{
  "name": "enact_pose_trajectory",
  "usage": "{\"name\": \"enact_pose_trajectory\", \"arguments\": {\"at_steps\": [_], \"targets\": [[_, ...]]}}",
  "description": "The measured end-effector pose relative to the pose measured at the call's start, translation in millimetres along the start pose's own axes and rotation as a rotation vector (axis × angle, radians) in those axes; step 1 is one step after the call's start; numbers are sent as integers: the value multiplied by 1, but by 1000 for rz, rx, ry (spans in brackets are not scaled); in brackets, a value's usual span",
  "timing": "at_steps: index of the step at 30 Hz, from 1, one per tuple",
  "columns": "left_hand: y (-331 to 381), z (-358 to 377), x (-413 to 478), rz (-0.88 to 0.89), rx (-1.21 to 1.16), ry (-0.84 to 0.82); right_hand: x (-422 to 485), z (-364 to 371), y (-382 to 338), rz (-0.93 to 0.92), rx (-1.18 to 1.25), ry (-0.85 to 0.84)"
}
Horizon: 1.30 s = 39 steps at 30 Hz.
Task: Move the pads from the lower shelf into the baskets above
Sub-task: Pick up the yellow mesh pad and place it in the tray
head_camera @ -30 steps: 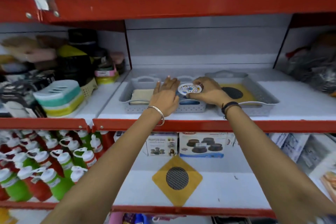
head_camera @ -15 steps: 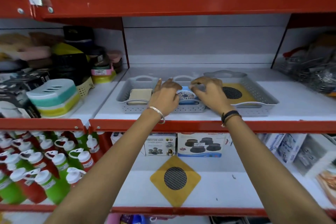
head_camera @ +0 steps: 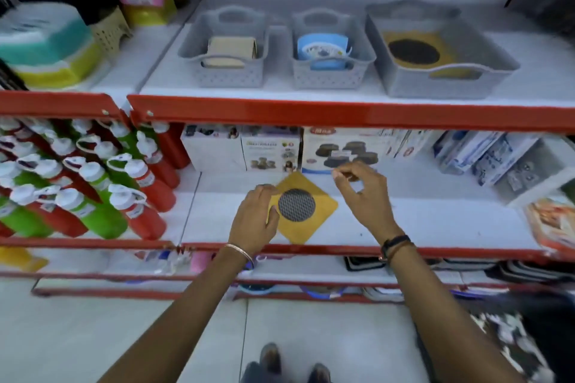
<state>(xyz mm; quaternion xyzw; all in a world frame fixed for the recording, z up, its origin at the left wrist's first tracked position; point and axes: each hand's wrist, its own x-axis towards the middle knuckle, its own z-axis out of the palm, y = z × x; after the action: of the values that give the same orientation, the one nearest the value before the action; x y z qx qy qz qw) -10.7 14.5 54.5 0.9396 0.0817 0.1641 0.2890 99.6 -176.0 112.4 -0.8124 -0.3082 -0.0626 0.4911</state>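
On the lower shelf [head_camera: 420,221], yellow pad [head_camera: 314,227] lies flat, turned diamond-wise, near corner just short of the red front edge. Left hand [head_camera: 256,221] rests on its left corner, fingers loosely spread. Right hand [head_camera: 365,196] above its right side, fingers curled apart, empty. Bare shelf right of pad.

There is one view only, from the camera on my head. It looks forward and steeply down at a red-edged shelving unit straight ahead of me, near enough that my arms reach into it. The upper shelf [head_camera: 311,88] crosses the top of the frame, the lower shelf [head_camera: 435,221] sits mid-frame, and the floor [head_camera: 93,336] with my shoes [head_camera: 289,361] fills the bottom. The wide lens bows the shelf edges.
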Motion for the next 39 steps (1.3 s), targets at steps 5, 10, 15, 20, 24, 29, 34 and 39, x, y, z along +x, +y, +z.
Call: {"name": "enact_pose_trajectory", "arguments": {"at_steps": [5, 10, 15, 20, 24, 29, 34, 39], "targets": [[-49, 45, -11, -294, 79, -279, -27, 47, 56, 591, -180, -236], [-78, 67, 14, -298, 132, -369, -44, 88, 72, 947, -390, -358], [-77, 76, 49, -376, 211, -389, -26, 107, 69, 994, -354, -340], [-79, 76, 70, -585, 130, -358, -14, 121, 85, 1216, -124, -159], [-82, 61, 61, -597, -62, -372, -17, 115, 110, 1243, 116, -98], [-72, 35, 29, -575, -211, -263, -36, 87, 84, 1034, 375, -3], [-50, 8, -1, -522, -392, -127, -37, 39, 54, 753, 495, -95], [-6, -32, -2, -422, -478, -10, -13, -24, 10, 447, 438, -208]]}}
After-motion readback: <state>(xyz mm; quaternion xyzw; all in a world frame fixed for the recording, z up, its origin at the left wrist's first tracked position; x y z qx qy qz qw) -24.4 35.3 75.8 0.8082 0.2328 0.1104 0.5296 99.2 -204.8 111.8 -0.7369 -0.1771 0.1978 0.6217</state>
